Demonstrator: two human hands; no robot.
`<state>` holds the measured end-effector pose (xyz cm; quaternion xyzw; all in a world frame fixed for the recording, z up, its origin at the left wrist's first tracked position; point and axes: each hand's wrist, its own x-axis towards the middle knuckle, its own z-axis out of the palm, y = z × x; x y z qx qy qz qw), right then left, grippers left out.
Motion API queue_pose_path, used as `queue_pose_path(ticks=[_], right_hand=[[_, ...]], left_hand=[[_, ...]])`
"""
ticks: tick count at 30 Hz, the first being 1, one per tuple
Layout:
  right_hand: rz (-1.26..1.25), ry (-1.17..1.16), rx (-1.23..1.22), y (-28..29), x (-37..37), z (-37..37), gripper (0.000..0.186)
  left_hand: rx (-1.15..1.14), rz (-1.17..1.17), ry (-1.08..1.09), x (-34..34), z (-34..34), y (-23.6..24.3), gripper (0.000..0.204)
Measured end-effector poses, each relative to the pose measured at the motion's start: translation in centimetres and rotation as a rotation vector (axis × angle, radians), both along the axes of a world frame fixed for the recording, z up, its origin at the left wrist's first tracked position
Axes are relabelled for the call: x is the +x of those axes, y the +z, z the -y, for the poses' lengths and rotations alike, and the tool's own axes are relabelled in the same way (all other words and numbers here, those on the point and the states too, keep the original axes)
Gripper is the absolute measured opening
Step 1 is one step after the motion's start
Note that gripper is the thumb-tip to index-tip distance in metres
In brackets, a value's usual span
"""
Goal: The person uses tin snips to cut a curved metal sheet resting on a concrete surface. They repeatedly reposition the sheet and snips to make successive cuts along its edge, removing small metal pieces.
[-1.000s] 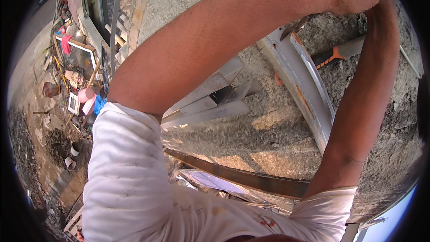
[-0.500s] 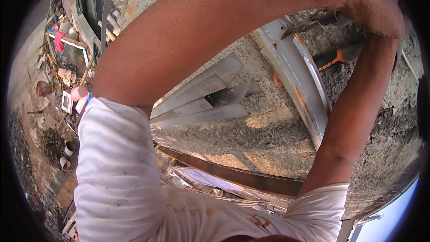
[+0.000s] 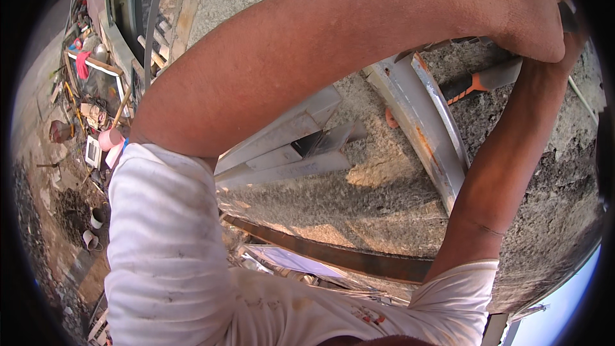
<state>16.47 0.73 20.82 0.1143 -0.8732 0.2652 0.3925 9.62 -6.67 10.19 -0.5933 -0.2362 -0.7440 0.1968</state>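
Note:
At the upper right my left hand [image 3: 526,25] is bent into a curled grip; what it holds is hidden. My right hand [image 3: 573,43] lies just behind it, mostly covered, near a dark piece of a tool [image 3: 565,16]. Metal jaws [image 3: 435,45] show under my left forearm, at the upper end of a grey metal channel [image 3: 419,134] with rust patches. Beside that channel lies a tool with a black and orange handle [image 3: 474,83]. Several short grey metal pieces [image 3: 288,160] are stacked to the left on the rough concrete surface.
A rusty metal edge [image 3: 346,256] runs along the concrete [image 3: 378,211] near my body. On lower ground at left are scrap, a pink bucket [image 3: 109,139], a red cloth [image 3: 83,64] and white containers [image 3: 97,218]. Grey-green metal frames [image 3: 118,6] stand at the upper left.
Both hands moved down and right from a second ago, then my left hand rose slightly in the last half second, covering more of the tool beneath it. The channel appears slightly shifted with the view.

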Motion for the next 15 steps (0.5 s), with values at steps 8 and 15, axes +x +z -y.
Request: queue_pose_path(ticks=[8, 15], right_hand=[[-0.041, 0.000, -0.022, 0.1, 0.8, 0.4, 0.087], [-0.079, 0.000, -0.045, -0.2, 1.0, 1.5, 0.093]], left_hand=[[-0.082, -0.040, -0.348, -0.1, -1.2, 1.4, 0.071], [-0.757, 0.457, 0.139, 5.2, 0.7, 9.3, 0.082]])
